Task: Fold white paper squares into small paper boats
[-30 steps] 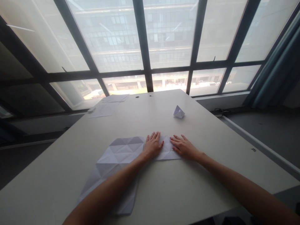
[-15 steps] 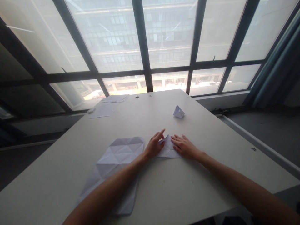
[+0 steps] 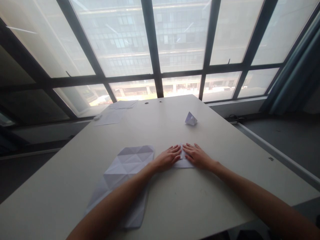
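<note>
A small folded sheet of white paper lies on the table between my hands, its sides covered by them. My left hand rests flat on its left part, fingers stretched out. On the right part lies my right hand, also flat with fingers extended. The fingertips of both hands nearly meet over the paper's middle. To the left, partly under my left forearm, a larger creased sheet of paper is spread out with triangular fold lines.
A folded paper pyramid shape stands beyond my right hand. Several flat white sheets lie at the far left of the white table. Tall windows rise behind the table, and a blue curtain hangs at right.
My left hand has come down flat and slightly right, pressing the raised left flap of the small paper down. My right hand has stayed in place.
</note>
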{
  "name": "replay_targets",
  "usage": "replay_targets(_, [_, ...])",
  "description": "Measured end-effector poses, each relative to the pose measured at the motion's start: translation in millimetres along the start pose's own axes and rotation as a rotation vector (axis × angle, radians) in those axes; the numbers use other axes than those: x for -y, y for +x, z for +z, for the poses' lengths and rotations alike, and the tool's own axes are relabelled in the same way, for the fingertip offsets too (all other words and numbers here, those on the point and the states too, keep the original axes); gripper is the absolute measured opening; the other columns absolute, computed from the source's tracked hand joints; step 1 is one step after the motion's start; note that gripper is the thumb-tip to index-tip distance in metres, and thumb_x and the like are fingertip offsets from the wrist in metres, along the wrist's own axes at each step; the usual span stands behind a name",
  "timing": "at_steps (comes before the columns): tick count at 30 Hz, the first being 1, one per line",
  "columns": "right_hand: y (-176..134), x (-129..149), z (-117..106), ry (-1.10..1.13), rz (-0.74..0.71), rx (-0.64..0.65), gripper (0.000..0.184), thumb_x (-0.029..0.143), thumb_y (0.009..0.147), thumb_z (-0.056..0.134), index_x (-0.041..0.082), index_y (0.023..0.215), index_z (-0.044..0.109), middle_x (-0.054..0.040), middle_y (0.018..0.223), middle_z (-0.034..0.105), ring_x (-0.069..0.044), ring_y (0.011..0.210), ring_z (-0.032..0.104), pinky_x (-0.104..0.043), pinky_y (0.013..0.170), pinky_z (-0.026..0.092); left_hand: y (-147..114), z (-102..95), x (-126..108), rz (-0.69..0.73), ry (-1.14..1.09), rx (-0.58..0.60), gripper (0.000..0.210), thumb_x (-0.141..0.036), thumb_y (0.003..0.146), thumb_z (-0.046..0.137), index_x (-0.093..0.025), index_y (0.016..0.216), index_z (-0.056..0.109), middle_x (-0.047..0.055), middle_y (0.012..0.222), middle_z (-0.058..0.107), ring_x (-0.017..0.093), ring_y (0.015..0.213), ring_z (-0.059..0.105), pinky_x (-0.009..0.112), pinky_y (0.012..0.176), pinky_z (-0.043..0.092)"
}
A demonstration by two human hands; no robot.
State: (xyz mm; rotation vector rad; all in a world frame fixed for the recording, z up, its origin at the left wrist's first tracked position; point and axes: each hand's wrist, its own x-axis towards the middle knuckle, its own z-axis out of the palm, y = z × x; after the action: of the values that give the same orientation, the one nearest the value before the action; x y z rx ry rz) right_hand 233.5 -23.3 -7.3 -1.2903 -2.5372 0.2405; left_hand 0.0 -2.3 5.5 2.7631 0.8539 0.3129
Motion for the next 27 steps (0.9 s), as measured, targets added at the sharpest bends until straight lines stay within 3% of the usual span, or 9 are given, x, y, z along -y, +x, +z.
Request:
replay_targets(5, [0,0,0,0.009,-0.001,-0.001,0.051,0.033,0.098,0.037,0.021,0.148,0.036,-0.0091,0.152,0.037,-0.025,0.142,0.029,-0.052,0.114,0.020,1,-0.8,-3,0.000,-0.020,-0.026,0.048,-0.026,0.099,0.037,-0.023,0.147,0.037,0.005,0.154,0.034,0.019,0.144,0.026,0.040,0.119,0.024])
replay_targets(10, [1,-1,1,0.025,-0.009,-0.009,0.051,0.032,0.097,0.039,0.021,0.146,0.039,-0.0091,0.151,0.039,-0.025,0.141,0.031,-0.052,0.114,0.022,1,-1.2,-5,0.046,-0.078,-0.117,0.038,-0.029,0.098,0.041,-0.028,0.133,0.056,0.001,0.145,0.048,0.017,0.137,0.040,0.034,0.115,0.033])
replay_targets(14, [2,-1,2,0.048,-0.012,-0.049,0.047,0.030,0.095,0.045,0.022,0.141,0.046,-0.0093,0.147,0.045,-0.024,0.139,0.036,-0.050,0.113,0.024,1,-2.4,-6,0.053,-0.127,-0.125,0.034,-0.034,0.099,0.041,-0.029,0.123,0.065,-0.001,0.143,0.051,0.017,0.134,0.045,0.033,0.114,0.034])
replay_targets(20, [2,3,-7,0.075,-0.041,-0.152,0.026,0.031,0.089,0.057,0.022,0.109,0.070,-0.0074,0.117,0.069,-0.022,0.113,0.058,-0.037,0.104,0.038,3,-4.2,-7,0.051,-0.162,-0.095,0.031,-0.033,0.099,0.043,-0.033,0.119,0.067,-0.003,0.134,0.059,0.017,0.126,0.053,0.034,0.110,0.037])
replay_targets(23, [0,6,-13,0.058,-0.041,-0.118,0.022,0.032,0.091,0.055,0.023,0.099,0.073,-0.0069,0.105,0.072,-0.022,0.103,0.062,-0.035,0.096,0.044,4,-4.1,-6,0.015,-0.067,-0.102,0.027,-0.030,0.096,0.049,-0.036,0.111,0.071,-0.002,0.127,0.064,0.019,0.120,0.057,0.038,0.108,0.037])
replay_targets(27, [-1,8,-17,0.027,-0.019,-0.074,0.023,0.033,0.090,0.055,0.024,0.100,0.074,-0.0071,0.101,0.072,-0.023,0.098,0.063,-0.034,0.091,0.046,4,-4.9,-7,-0.029,-0.012,-0.109,0.027,-0.026,0.094,0.051,-0.035,0.106,0.073,0.000,0.119,0.068,0.020,0.112,0.059,0.038,0.103,0.041])
